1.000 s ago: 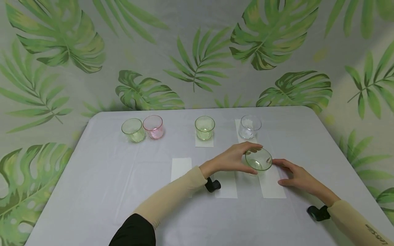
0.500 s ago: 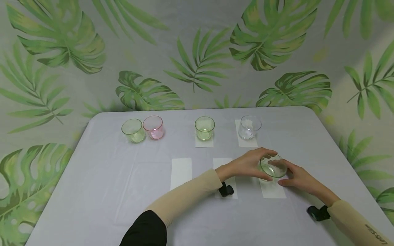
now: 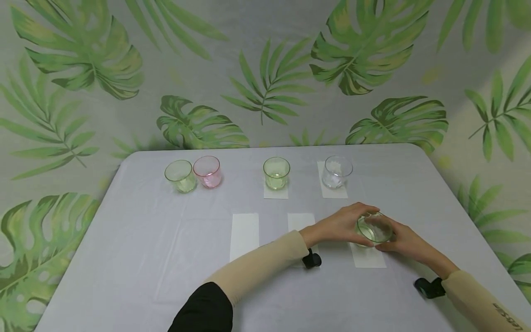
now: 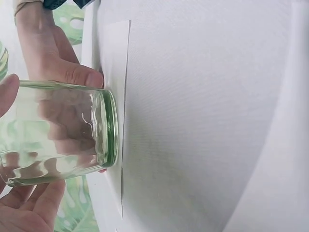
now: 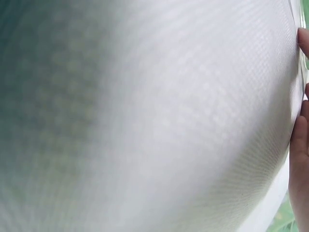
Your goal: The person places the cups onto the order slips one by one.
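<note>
Left hand (image 3: 338,226): I see its fingers and thumb clamped round the left side of a green glass (image 3: 369,230), thumb on the near side, fingers on the far side.
Right hand (image 3: 404,239): its fingers and thumb curve round the right side of that same glass; my left wrist view shows them low, by its base.
Held glass: mouth up and close to upright, between both hands, over the front right paper slip (image 3: 368,258); I cannot tell whether its base fully rests there.
Right wrist view: mostly blurred white, with fingers at the right edge.
Back row: from the left, a pale green glass (image 3: 181,178) just beside a pink glass (image 3: 208,175), then a middle green glass (image 3: 276,176) and a clear glass (image 3: 337,175), the last two each on a paper slip.
Other front slips: the left slip (image 3: 244,235) and the middle slip (image 3: 301,221), the latter partly hidden by the left arm.
Surface (image 3: 124,258): white-covered, with a leaf-print backdrop (image 3: 286,23) behind.
</note>
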The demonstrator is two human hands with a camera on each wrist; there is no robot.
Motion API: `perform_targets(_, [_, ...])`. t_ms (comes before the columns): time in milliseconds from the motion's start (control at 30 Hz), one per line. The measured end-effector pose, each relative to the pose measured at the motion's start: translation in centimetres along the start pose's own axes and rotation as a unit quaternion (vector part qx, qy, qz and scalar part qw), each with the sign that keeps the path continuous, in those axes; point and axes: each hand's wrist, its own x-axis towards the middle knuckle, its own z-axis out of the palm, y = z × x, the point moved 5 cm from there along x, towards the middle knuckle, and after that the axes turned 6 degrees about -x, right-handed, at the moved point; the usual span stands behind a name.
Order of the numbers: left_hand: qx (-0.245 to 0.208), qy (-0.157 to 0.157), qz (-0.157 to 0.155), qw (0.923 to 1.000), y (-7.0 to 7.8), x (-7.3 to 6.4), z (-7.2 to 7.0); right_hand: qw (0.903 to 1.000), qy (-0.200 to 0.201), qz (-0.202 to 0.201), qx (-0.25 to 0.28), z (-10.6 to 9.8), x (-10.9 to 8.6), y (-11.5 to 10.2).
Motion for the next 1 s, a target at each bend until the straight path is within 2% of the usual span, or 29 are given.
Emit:
perform_targets(300, [-0.001,-0.002,-0.016,0.9999,-0.2,-0.1,0.2,0.9999,-0.01,0.009,0.006,0.1,0.0,0.1])
perform_targets(567, [-0.014,-0.014,-0.029,0.9994,-0.3,-0.2,0.0,0.9999,-0.016,0.002,0.002,0.1,0.1,0.0])
perform_targets(767, [-0.024,-0.005,-0.034,0.9991,-0.2,-0.8,-1.3,0.9996,-0.021,-0.002,0.021,0.0,0.2,-0.1])
perform_targets(1000, [-0.043,0.018,-0.041,0.9981,-0.7,-2.4,-3.2,0.9984,-0.014,0.002,0.055,0.0,-0.1,-0.1])
